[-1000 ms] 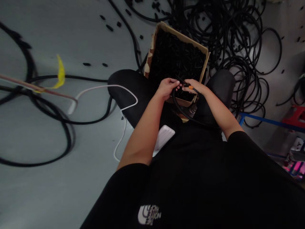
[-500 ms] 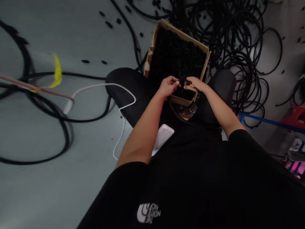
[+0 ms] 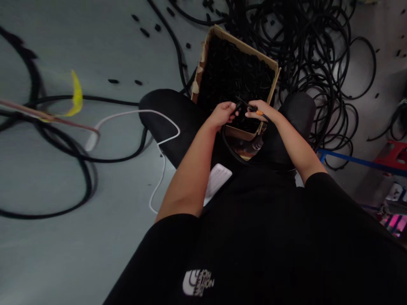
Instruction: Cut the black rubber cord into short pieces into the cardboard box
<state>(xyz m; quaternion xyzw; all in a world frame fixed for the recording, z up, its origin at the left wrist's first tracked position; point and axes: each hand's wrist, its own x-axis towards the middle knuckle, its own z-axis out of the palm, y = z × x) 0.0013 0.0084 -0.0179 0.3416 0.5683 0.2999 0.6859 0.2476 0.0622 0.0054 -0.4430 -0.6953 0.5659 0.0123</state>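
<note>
Over the near side of the cardboard box (image 3: 199, 73), my left hand (image 3: 223, 114) is closed round the end of a black hose (image 3: 229, 146), which loops down toward my lap. Beside it, my right hand (image 3: 261, 111) grips a pair of cutters (image 3: 261, 114) with orange and black handles. The cutters' dark jaws point left, close to the hose end and seemingly a little apart. Many short black hose pieces (image 3: 237, 67) fill the box, which stands between my knees.
Coiled black hose (image 3: 321, 80) heaps on the floor at the right. Long hose loops (image 3: 90, 178) and a yellow strip (image 3: 76, 94) lie left. A white power bank (image 3: 218, 180) with a white cable (image 3: 165, 163) rests on my lap. A blue bar (image 3: 365, 161) and red stool (image 3: 394, 153) stand right.
The cutters have swung away from the hose end, and their jaws now show apart. My left hand has shifted slightly left with the hose, its end tilting.
</note>
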